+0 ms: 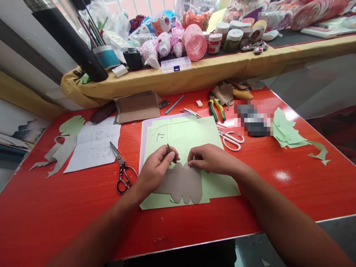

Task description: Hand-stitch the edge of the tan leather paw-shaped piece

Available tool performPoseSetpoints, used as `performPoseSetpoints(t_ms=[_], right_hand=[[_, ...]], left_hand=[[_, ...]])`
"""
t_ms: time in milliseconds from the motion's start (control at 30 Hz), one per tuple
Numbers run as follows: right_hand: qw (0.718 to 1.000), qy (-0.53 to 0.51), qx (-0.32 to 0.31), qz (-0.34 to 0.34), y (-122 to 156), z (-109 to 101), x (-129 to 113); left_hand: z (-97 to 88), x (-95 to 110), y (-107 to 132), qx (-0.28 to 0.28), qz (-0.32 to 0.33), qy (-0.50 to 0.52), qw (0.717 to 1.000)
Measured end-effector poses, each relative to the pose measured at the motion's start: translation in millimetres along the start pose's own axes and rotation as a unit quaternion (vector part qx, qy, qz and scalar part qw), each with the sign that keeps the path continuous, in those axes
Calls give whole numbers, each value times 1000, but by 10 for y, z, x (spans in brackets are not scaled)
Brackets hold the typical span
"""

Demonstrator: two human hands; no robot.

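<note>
A grey cardboard cut-out with scalloped edges (182,183) lies on pale green paper sheets (191,137) in the middle of the red table (83,207). My left hand (155,168) is closed around a dark pencil (168,148), its tip at the cut-out's upper edge. My right hand (207,158) rests beside it, fingertips pinched down on the top of the cut-out.
Metal scissors (122,170) lie left of the sheets, white-handled scissors (232,140) to the right. White paper (94,144), green offcuts (289,133), green pliers (217,108) and a brown cardboard piece (137,106) lie around. A cluttered shelf (194,70) runs behind.
</note>
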State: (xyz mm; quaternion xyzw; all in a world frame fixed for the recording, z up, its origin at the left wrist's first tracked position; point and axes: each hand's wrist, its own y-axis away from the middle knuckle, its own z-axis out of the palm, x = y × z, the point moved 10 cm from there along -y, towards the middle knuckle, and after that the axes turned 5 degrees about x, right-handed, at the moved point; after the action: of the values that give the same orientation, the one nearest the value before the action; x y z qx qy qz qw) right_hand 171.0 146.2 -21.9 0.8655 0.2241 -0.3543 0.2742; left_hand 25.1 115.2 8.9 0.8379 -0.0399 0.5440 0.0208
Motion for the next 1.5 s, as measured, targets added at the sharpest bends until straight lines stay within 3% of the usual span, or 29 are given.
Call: performPoseSetpoints(t_ms=[167,300,433,1067,1500], right_hand=[[1000,6,1,1,-8,1,11],[1000,8,4,-4,-9,2,16],[1000,13,7,-7,-12,-4,2],[1000,-24,9,-5,-21,-24,4],[995,63,65,-32,-47,-49,-48]], left_hand=[[94,-69,20,-40,-8,-153,987],[223,-172,28,-75,-15,-228,971],[259,-178,18,-76,9,-272,959],[267,-204,-36,-118,-58,-273,953],[280,-211,-48,-121,-66,-271,953]])
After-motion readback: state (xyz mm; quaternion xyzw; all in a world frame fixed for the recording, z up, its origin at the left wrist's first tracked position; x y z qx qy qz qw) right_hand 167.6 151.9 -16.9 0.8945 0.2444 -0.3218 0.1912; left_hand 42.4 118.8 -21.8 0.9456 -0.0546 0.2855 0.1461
